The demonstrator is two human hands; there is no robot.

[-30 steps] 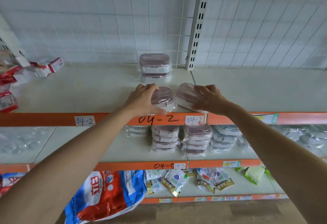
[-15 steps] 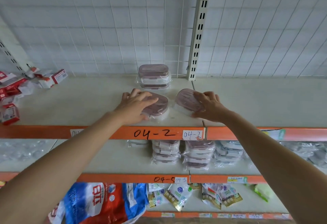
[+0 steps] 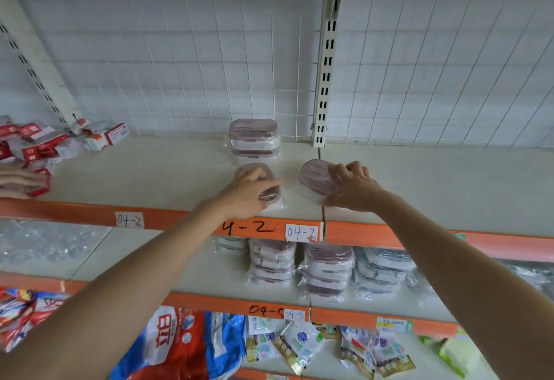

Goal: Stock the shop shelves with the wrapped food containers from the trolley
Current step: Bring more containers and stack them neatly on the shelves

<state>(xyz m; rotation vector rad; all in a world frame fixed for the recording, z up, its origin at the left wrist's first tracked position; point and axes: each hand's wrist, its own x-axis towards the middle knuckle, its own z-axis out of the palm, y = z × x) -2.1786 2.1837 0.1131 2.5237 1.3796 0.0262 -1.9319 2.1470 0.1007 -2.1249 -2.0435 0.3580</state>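
Nearest the camera, two bare forearms reach up and forward over the lower shelves. Under them, the bottom shelf holds a red and blue bag and several small sachets. The middle shelf carries stacks of wrapped containers standing side by side behind an orange edge strip marked 04-5.

Above that, on the top shelf, just behind its orange edge marked 04-2, both hands are at work. The left hand lies over a wrapped container with a pinkish lid, its fingers curled round the container's top and side; the container sits flat on the shelf. The right hand grips a second wrapped container by its right end, and this one is tilted, its lid facing left and towards the camera. The two containers are near each other but apart.

Further back, against the wire grid wall, stands a stack of wrapped containers, just left of the slotted upright. Far left on the same shelf lie red and white boxes, and another person's hand rests on some of them at the picture's edge.
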